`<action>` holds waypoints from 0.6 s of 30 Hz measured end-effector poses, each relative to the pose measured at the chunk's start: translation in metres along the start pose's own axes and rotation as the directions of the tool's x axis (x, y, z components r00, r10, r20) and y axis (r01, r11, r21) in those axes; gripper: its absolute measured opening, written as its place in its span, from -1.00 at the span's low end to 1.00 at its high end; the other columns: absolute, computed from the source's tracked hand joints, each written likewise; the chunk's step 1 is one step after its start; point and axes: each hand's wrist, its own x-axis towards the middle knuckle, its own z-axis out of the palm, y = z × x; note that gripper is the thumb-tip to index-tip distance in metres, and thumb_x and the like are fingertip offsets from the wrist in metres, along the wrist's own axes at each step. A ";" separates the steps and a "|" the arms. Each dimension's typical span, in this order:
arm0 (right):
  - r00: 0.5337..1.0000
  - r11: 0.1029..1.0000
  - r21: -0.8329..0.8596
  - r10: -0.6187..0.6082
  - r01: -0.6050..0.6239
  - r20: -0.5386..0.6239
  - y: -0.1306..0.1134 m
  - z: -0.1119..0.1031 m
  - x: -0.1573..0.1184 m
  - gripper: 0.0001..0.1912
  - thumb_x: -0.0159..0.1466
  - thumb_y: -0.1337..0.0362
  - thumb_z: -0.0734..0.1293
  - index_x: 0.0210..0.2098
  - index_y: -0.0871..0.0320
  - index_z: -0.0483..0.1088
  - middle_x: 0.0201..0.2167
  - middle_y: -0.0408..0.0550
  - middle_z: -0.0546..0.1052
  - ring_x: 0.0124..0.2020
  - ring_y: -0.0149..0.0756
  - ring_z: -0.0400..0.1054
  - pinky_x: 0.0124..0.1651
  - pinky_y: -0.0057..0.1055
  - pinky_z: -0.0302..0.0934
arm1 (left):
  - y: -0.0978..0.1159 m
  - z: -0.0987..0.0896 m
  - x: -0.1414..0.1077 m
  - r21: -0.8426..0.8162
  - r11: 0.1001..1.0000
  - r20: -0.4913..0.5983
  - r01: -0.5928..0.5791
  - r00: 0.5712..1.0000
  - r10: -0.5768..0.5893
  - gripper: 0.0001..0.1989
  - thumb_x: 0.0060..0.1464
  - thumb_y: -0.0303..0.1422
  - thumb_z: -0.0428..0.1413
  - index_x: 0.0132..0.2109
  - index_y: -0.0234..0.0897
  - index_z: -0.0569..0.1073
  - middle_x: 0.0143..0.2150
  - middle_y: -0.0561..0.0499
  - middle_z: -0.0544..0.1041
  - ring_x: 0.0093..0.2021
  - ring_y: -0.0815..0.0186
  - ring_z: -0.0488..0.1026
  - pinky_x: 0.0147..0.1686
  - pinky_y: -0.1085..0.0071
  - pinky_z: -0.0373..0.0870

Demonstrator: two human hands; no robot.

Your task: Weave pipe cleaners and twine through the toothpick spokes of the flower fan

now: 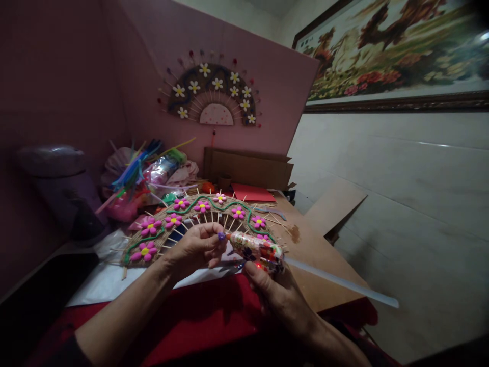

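My left hand point(198, 244) pinches a small purple piece point(221, 236) between thumb and fingertips. Wrapped round a floral-patterned glue gun point(255, 247) is my right hand point(269, 288); the gun's orange nozzle points left, right beside the purple piece. A long translucent glue stick point(344, 281) sticks out of the gun's back to the right. Behind my hands lies a twine-covered arch point(225, 206) with pink flowers point(144, 251), a wavy green line and thin wooden sticks. My left hand hides part of the arch's inner side.
Colourful pipe cleaners and bags point(153, 173) are piled at the back left, near a purple container point(69, 193). Cardboard point(248, 168) and a red sheet point(252, 192) lie at the back. A similar arch with white flowers point(214, 84) hangs on the pink board point(278, 86).
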 end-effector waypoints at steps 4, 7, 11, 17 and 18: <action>1.000 1.000 -0.011 -0.007 0.007 -0.024 -0.001 0.003 -0.001 -0.69 0.27 0.11 0.25 -0.06 0.06 0.44 -0.30 -0.07 0.51 -0.15 -0.17 0.36 0.02 -0.19 0.20 | 0.001 0.000 0.000 -0.008 1.000 -0.036 0.014 0.999 -0.014 -0.77 -0.11 -0.37 0.28 -0.38 -0.34 0.37 -0.56 0.08 0.37 -0.65 0.54 0.23 -0.70 0.62 0.19; 0.997 0.997 0.012 -0.075 0.076 -0.007 -0.008 0.004 -0.001 -0.67 0.29 0.11 0.23 -0.02 0.07 0.43 -0.15 -0.04 0.50 0.01 -0.16 0.30 0.17 -0.14 0.07 | -0.001 -0.001 0.002 -0.009 1.000 -0.038 0.020 0.999 -0.020 -0.77 -0.12 -0.37 0.29 -0.38 -0.34 0.38 -0.57 0.10 0.34 -0.64 0.53 0.23 -0.69 0.62 0.22; 0.999 1.000 0.015 -0.027 0.026 0.028 -0.009 -0.001 0.000 -0.67 0.29 0.06 0.22 -0.12 0.09 0.48 -0.36 -0.05 0.52 -0.24 -0.20 0.38 -0.02 -0.20 0.25 | -0.005 -0.005 0.004 0.021 1.000 -0.007 0.008 1.000 -0.008 -0.80 -0.08 -0.36 0.26 -0.36 -0.34 0.39 -0.59 0.12 0.31 -0.64 0.53 0.21 -0.69 0.60 0.21; 0.993 0.994 0.048 0.104 -0.102 -0.050 0.000 -0.010 0.002 -0.64 0.23 -0.03 0.25 -0.38 0.14 0.44 -0.71 -0.19 0.27 -0.71 -0.46 0.09 -0.67 -0.48 0.07 | -0.009 -0.008 0.006 0.066 0.998 -0.004 0.020 1.000 -0.020 -0.82 -0.03 -0.36 0.23 -0.35 -0.33 0.37 -0.59 0.10 0.31 -0.63 0.52 0.19 -0.68 0.59 0.21; 0.993 0.995 0.062 0.088 -0.083 -0.079 0.001 -0.011 0.004 -0.65 0.23 -0.03 0.27 -0.38 0.15 0.42 -0.70 -0.19 0.27 -0.71 -0.48 0.08 -0.69 -0.50 0.03 | -0.010 -0.008 0.006 0.066 0.998 -0.002 0.019 1.000 -0.019 -0.82 -0.03 -0.36 0.23 -0.35 -0.33 0.37 -0.59 0.10 0.30 -0.63 0.52 0.19 -0.69 0.59 0.21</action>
